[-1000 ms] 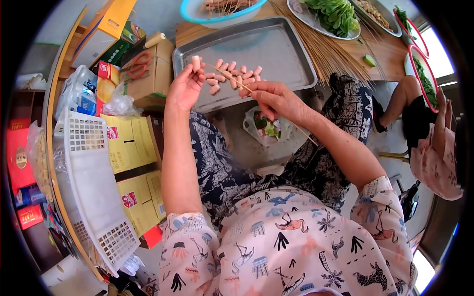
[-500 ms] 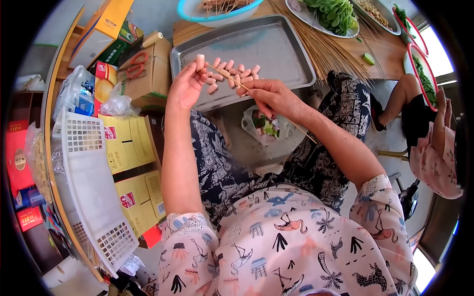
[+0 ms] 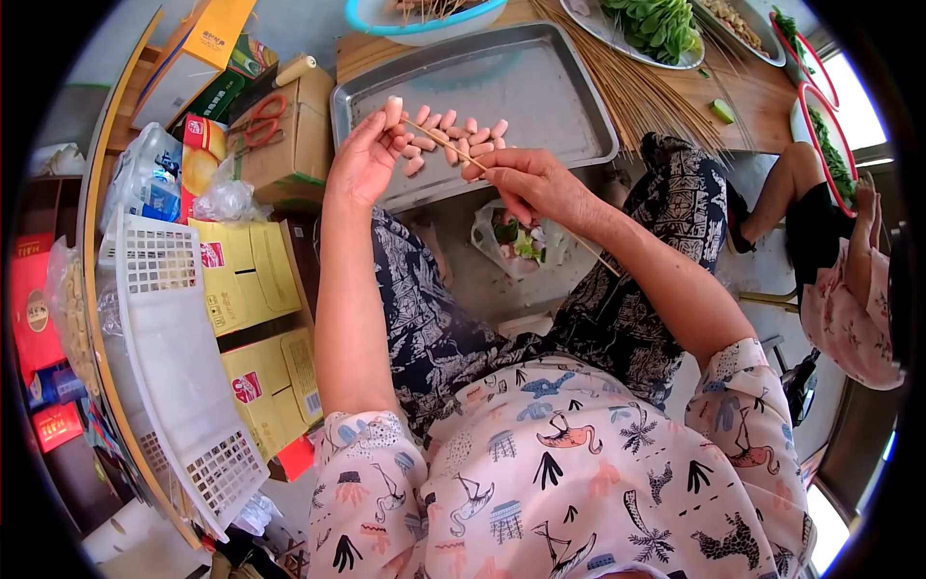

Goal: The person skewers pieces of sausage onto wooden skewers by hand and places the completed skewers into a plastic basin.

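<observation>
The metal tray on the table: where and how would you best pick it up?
I'd grip the tray by the raised rim at both short ends, coming from outside, and keep it level: it is broad and shallow, with loose sausage pieces inside. Bamboo skewers lie close by the right end, so fingers may need room there.

Your metal tray looks smooth and dully shiny, set on a desk of grained wood. You have a basin in glossy translucent plastic, a matt white plastic basket, matt yellow cardboard boxes and thin, crinkled, shiny plastic bags.
</observation>
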Demonstrator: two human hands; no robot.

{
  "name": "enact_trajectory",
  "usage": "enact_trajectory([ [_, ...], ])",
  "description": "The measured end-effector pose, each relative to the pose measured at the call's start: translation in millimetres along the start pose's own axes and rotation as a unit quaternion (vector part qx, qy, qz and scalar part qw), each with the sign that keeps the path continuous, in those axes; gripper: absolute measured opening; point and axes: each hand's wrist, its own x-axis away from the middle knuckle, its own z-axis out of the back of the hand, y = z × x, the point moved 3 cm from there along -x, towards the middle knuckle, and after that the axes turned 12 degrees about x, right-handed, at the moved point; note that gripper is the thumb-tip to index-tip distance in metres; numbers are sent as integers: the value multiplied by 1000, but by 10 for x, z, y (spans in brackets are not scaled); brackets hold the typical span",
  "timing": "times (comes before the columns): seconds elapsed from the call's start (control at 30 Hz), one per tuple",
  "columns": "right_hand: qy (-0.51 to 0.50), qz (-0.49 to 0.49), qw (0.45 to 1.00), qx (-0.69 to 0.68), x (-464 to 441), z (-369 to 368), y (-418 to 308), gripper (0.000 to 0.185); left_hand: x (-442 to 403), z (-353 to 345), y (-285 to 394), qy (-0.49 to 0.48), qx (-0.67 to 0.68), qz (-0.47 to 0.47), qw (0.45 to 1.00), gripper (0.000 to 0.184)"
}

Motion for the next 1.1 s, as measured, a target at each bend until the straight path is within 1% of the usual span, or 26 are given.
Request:
enact_trajectory([
  [0.03, -1, -1, 1000, -1, -2, 0, 12, 27, -6, 8, -2, -8, -6, 0, 1000, 26],
  [0.07, -2, -1, 1000, -3, -6, 2, 17, 27, -15, 19, -3, -9, -7, 0, 1000, 26],
  [0.17, 8, -7, 1000, 5, -1, 4, 2, 27, -13, -1, -13, 0, -4, 2, 1000, 25],
  [0.23, 8, -11, 1000, -1, -11, -4, 33, 27, 16, -69, -7, 18, 4, -12, 1000, 20],
  [0.33, 3, -18, 1000, -3, -18, 14, 20, 27, 24, -91, 0, -4, -3, -5, 1000, 21],
  [0.67, 8, -16, 1000, -2, -31, 15, 52, 27, 18, -59, -4, -6, -1, -8, 1000, 21],
  [0.73, 5, -16, 1000, 3, -32, 17, 47, 28, 24, -47, 0, 0, -8, -9, 1000, 27],
  [0.77, 3, -17, 1000, 7, -30, 13, 48, 28, 29, -41, -1, 1, -8, -9, 1000, 27],
  [0.83, 3, -14, 1000, 6, -38, 8, 53, 28, 40, -68, 5, 21, -4, -8, 1000, 21],
  [1.1, 6, -12, 1000, 1, -36, -2, 42, 27, 71, -95, 0, -1, -7, -6, 1000, 22],
])
